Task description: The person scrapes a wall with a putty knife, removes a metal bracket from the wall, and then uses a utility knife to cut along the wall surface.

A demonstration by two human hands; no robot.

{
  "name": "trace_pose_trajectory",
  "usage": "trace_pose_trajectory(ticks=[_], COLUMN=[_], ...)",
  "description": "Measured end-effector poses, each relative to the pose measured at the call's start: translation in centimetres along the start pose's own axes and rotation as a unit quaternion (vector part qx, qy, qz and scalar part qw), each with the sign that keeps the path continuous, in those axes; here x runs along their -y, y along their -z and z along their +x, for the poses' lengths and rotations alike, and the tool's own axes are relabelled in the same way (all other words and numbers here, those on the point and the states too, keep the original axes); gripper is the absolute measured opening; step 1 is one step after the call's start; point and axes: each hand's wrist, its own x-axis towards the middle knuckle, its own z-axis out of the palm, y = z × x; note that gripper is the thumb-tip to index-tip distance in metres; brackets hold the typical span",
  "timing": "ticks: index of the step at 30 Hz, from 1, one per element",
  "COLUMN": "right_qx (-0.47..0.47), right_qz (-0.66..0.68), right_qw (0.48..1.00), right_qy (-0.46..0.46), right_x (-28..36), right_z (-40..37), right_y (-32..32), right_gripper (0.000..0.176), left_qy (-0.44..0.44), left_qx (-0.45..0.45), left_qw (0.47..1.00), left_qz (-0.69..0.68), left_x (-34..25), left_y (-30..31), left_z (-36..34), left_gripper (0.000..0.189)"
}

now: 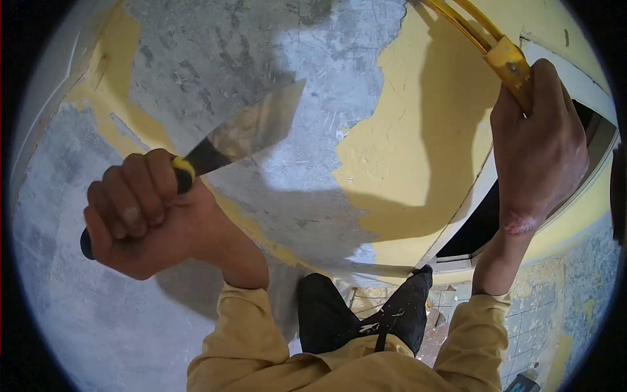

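Observation:
My left hand [153, 209] is closed around the dark handle of a putty knife [251, 127]. The knife's broad metal blade points up and right, over a wall where grey shows beside yellow paint [398, 144]. A yellow band rings the handle near the blade. At the upper right, my right hand [539, 140] grips the end of a yellow handle [509, 64]. Two parallel yellow bars run up and left from it, and their far end lies outside the view.
A white-edged opening [467, 225] with a dark inside is below my right hand. A wall corner [101, 98] runs down the left side. Tiled floor [532, 326] shows at the lower right, with a dark object [522, 383] at the bottom edge.

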Motion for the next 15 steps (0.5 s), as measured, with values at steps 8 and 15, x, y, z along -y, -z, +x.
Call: trace_pose_trajectory(ticks=[8, 15], right_qx=[0.001, 0.007], right_qz=[0.004, 0.001], right_qw=[1.000, 1.000], right_qy=[-0.006, 0.015], right_x=[-0.4, -0.9], right_z=[-0.4, -0.1], right_y=[-0.3, -0.2], right_gripper=[0.014, 0.016], left_qy=[0.071, 0.141], left_qx=[0.047, 0.266], left_qw=[0.984, 0.950], left_qz=[0.154, 0.089], left_x=[2.0, 2.1], left_y=[0.0, -0.6], left_z=[-3.2, -2.9], left_gripper=[0.026, 0.026])
